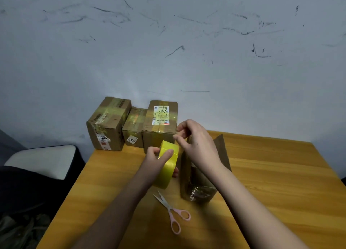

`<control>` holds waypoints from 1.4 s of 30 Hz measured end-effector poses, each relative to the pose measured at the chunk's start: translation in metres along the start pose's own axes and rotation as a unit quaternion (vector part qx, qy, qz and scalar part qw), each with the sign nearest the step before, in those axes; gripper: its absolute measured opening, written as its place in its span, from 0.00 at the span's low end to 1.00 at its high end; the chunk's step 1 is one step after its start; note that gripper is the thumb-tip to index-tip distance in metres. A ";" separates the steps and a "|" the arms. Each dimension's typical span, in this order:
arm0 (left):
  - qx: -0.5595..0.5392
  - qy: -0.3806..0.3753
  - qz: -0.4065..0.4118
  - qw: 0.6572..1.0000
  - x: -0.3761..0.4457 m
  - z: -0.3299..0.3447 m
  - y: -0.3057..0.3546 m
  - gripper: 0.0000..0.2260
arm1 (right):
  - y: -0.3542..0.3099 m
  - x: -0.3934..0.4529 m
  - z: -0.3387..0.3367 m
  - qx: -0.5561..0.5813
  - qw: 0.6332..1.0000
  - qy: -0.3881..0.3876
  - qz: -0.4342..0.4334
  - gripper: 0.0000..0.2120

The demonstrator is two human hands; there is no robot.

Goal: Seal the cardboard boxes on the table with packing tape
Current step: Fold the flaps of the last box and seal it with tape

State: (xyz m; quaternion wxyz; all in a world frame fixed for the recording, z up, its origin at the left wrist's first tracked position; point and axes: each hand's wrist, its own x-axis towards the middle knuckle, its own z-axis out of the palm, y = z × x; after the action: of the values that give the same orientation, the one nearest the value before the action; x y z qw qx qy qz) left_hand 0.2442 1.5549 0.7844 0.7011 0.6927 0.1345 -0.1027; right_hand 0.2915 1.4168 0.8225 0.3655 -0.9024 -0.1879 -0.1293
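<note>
My left hand (159,157) grips a yellow roll of packing tape (168,164) held on edge above the table. Just right of the roll, my right hand (194,140) pinches at the tape's free end with thumb and forefinger. Under my right forearm stands an open cardboard box (200,181), its flaps up, one flap (221,149) rising behind the wrist. Crumpled clear wrap shows at its near end. Three taped cardboard boxes stand at the table's far left edge against the wall: a left one (108,125), a small middle one (133,128) and a right one (161,121) with a shipping label.
Pink-handled scissors (172,211) lie on the wooden table (271,183) near the front, below the tape roll. A chair with a pale seat (43,160) stands left of the table. The scuffed wall rises right behind the boxes.
</note>
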 end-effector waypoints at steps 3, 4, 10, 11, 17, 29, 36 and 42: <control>0.014 -0.017 -0.017 1.000 0.002 -0.006 -0.003 0.18 | 0.002 0.004 0.006 0.040 0.999 -0.016 0.032 0.14; 0.020 -0.025 -0.019 0.999 0.000 -0.009 -0.003 0.18 | 0.004 0.007 0.007 0.076 0.995 -0.030 0.048 0.22; 0.075 -0.058 0.027 0.995 -0.020 -0.034 -0.014 0.16 | 0.023 0.017 0.019 0.202 0.961 -0.096 0.161 0.06; 0.074 -0.053 0.031 0.995 -0.023 -0.037 -0.018 0.19 | 0.024 0.017 0.023 0.226 0.954 -0.103 0.170 0.05; 0.115 -0.024 0.061 0.991 -0.031 -0.045 -0.032 0.15 | 0.020 0.011 0.047 0.223 0.961 -0.057 0.156 0.08; 0.147 0.006 0.050 0.988 -0.025 -0.059 -0.040 0.08 | -0.004 -0.010 0.064 -0.024 1.000 0.012 0.007 0.05; 0.074 0.011 -0.029 0.997 -0.013 -0.062 -0.048 0.10 | -0.022 -0.009 0.053 -0.043 0.992 0.026 -0.119 0.05; 0.089 0.029 -0.068 0.993 0.003 -0.066 -0.062 0.15 | -0.019 -0.017 0.058 -0.050 0.990 0.006 -0.132 0.03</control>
State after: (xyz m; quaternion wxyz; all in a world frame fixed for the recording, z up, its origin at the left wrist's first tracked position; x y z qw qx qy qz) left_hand 0.2239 1.6194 0.7249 0.6238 0.7441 0.1925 -0.1416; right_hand 0.2735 1.4661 0.7871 0.3006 -0.8862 -0.2964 -0.1906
